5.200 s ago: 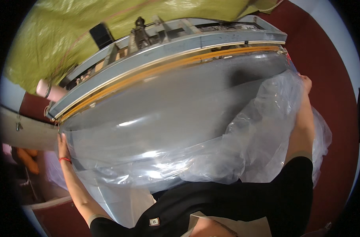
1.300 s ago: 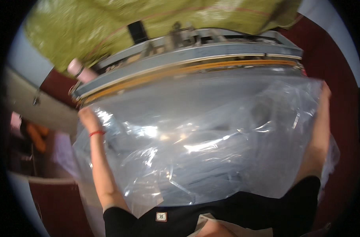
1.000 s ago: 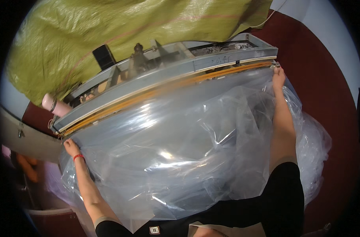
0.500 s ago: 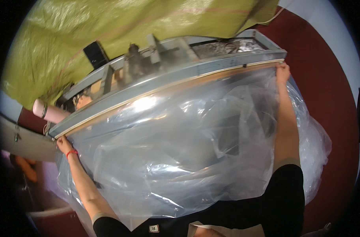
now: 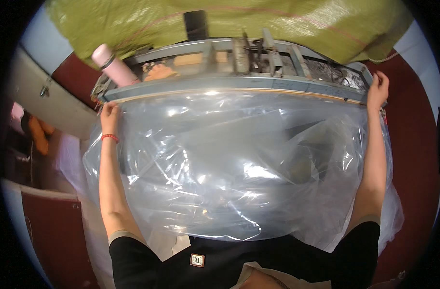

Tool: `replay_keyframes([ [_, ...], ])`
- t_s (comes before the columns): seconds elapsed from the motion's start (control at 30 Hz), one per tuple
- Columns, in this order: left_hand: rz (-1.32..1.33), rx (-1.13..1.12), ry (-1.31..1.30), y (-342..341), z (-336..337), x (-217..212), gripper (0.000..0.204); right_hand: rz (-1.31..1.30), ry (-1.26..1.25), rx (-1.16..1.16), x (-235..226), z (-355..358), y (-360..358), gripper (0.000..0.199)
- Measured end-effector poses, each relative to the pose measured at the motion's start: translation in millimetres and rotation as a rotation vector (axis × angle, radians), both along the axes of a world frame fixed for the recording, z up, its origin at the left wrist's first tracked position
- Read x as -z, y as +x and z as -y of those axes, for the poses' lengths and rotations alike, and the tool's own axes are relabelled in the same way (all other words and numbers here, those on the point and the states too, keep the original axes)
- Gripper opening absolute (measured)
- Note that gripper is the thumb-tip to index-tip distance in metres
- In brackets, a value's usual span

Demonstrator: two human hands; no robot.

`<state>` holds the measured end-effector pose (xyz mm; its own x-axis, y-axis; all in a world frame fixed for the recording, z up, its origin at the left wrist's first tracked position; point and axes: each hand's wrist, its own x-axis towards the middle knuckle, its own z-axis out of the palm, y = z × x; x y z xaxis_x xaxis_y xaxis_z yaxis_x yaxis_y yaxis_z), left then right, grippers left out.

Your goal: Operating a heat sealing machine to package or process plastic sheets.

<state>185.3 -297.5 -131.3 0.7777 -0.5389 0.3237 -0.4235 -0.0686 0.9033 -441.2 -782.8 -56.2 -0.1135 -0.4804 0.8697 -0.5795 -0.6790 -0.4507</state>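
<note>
A large clear plastic bag (image 5: 239, 164) lies spread in crinkled folds over a grey table in front of me. Its far edge runs along the long bar (image 5: 239, 85) of a grey metal machine. My left hand (image 5: 109, 113) pinches the bag's far left corner at the bar's left end; a red band circles that wrist. My right hand (image 5: 378, 89) grips the bag's far right corner at the bar's right end. Both arms stretch out over the plastic.
Behind the bar sit the machine's metal frame and mechanism (image 5: 258, 50). A pink bottle (image 5: 111, 62) stands at its back left. A yellow-green woven sheet (image 5: 229, 19) hangs behind. A beige cabinet (image 5: 41, 101) is at left, dark red floor (image 5: 415, 144) at right.
The view has swung so the machine's bar lies more level. Both hands have kept hold of the bag's far corners and drawn its edge along the bar.
</note>
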Motion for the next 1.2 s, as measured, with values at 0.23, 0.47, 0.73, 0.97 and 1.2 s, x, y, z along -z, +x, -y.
replay_keyframes([
  [0.23, 0.194, 0.018, -0.027, -105.5, -92.4, -68.3, 0.007, -0.473, 0.210, -1.026, -50.3, -221.6, 256.0, 0.017],
  [0.47, 0.299, -0.102, -0.132, -132.7, -158.3, -99.3, 0.009, -0.582, 0.301, -1.324, 11.6, -335.6, 329.9, 0.022],
  [0.73, 0.846, 0.411, 1.199, -174.1, -177.3, 0.4, 0.009, -0.404, 0.614, -0.928, 82.6, -215.1, 151.9, 0.018],
  [0.97, 0.854, 0.544, 1.061, -252.3, -142.1, 46.6, 0.006, -0.656, 0.514, 0.219, 101.7, -100.9, -263.9, 0.030],
  [1.2, 0.931, 0.349, 1.324, -169.8, -166.3, 34.1, 0.006, -0.753, 0.807, 1.087, 67.8, -162.4, -458.1, 0.051],
])
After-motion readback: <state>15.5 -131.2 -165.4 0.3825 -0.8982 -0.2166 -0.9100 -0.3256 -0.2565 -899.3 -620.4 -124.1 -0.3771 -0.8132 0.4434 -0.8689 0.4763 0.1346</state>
